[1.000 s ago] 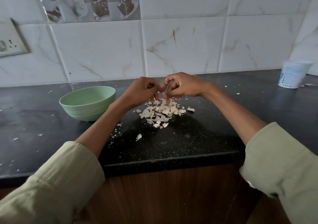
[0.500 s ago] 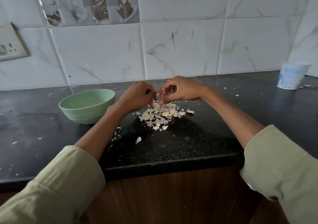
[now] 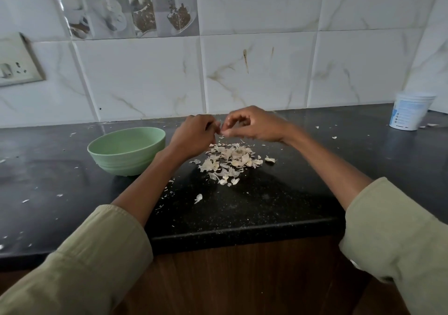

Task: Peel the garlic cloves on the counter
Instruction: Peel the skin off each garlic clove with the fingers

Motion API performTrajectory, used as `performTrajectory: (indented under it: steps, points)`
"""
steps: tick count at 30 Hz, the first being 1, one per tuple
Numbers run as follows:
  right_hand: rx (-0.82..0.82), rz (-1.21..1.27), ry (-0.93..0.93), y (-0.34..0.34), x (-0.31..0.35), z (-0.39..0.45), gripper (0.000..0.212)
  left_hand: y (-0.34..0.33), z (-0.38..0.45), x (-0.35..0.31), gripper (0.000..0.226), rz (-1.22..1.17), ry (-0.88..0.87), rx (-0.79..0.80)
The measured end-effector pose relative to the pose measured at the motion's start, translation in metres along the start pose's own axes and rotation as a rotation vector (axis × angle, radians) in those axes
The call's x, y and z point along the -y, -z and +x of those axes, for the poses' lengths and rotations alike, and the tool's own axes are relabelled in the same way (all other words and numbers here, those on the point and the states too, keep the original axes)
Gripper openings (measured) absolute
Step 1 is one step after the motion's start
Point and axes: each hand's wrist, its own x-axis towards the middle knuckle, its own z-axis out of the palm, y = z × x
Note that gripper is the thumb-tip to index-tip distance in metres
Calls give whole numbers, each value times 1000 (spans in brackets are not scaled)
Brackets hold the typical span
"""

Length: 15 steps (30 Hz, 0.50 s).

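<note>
A heap of pale garlic skins and cloves (image 3: pixel 231 161) lies on the black counter (image 3: pixel 242 208). Just above its far side my left hand (image 3: pixel 192 135) and my right hand (image 3: pixel 252 125) meet fingertip to fingertip, both pinching one small garlic clove (image 3: pixel 220 131) that is mostly hidden by the fingers. A single loose skin (image 3: pixel 198 198) lies nearer the counter's front edge.
A light green bowl (image 3: pixel 126 151) stands on the counter left of my left hand; its inside is hidden from view. A white tub (image 3: pixel 409 111) sits at the far right by the tiled wall. Small flakes of skin dot the counter. A wall socket (image 3: pixel 14 65) is at the left.
Both hands have stayed together over the heap, with fingers shifting slightly on the clove. The view has tilted a little, so the hands appear lower in the frame.
</note>
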Motion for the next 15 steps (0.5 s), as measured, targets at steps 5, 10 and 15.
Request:
performTrajectory:
  steps: [5, 10, 15]
  points:
    - [-121, -173, -148, 14, -24, -2, 14, -2, 0, 0, 28, -25, 4, -1]
    - [-39, -263, -323, 10, -41, 0, 13, -4, -1, -1, 23, -43, 10, 16]
    - [-134, -312, -303, 7, -39, 1, 16, -8, 0, 2, 26, -43, 9, 21]
